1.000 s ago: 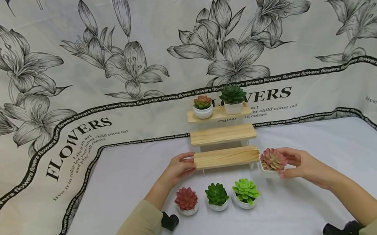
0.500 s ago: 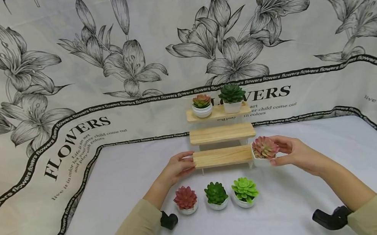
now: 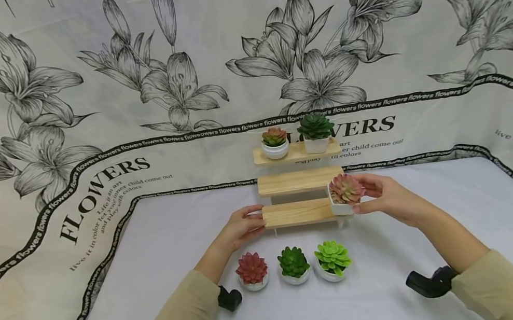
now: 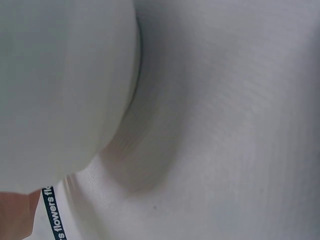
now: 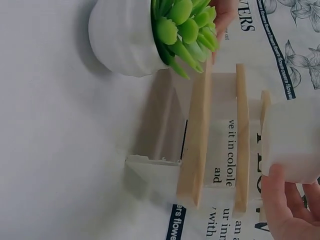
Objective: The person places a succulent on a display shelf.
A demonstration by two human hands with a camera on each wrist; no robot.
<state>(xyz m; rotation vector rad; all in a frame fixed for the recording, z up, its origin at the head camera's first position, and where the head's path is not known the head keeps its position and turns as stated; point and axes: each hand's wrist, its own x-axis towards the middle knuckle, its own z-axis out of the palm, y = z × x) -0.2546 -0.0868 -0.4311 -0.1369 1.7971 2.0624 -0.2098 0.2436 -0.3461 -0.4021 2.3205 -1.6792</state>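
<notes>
the pink succulent in a square white pot (image 3: 345,195) is gripped at its right side by the right hand (image 3: 382,196) and held over the right end of the lowest plank of the three-tier wooden stand (image 3: 297,213), whose long axis runs left to right. the plank's left end is touched by the left hand (image 3: 240,228), fingers loosely curved against it. counted: three planks, two potted succulents (image 3: 296,137) on the far top tier, three round-potted succulents (image 3: 293,266) in a near row on the white cloth (image 3: 432,225).

The left wrist view shows only a blurred white pot (image 4: 60,85).
</notes>
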